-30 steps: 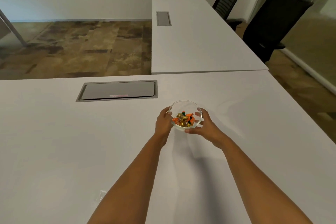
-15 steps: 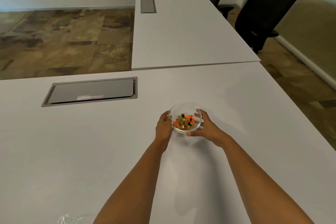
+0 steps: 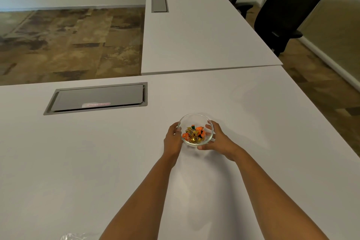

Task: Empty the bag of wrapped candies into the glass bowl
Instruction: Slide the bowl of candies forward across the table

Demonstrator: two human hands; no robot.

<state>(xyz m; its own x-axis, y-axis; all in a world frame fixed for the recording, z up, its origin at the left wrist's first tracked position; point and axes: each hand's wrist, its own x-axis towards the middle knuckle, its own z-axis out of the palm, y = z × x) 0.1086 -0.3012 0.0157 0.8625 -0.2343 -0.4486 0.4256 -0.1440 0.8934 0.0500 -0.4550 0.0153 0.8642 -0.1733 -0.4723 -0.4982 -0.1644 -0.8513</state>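
— Both hands are cupping the glass bowl right now: the left hand is wrapping its near-left wall, the right hand is curling round the right side with the thumb lying under the near edge.

— Are the fingers clamping hard?

— They are grasping the glass from two sides, neither slack nor fisted. How hard, I cannot tell.

— And the candies?

— Orange and gold wrapped candies are sitting in the bottom of the bowl. A crumpled clear bag is lying at the near edge of the white table, well apart from the bowl, and it is looking empty, though only part of it is showing.

— So the step in hand?

— I am judging it as settling the bowl on the table. Doing it well is meaning keeping the rim level, letting the base sit flat, then opening both hands outward together so nothing is tipping.
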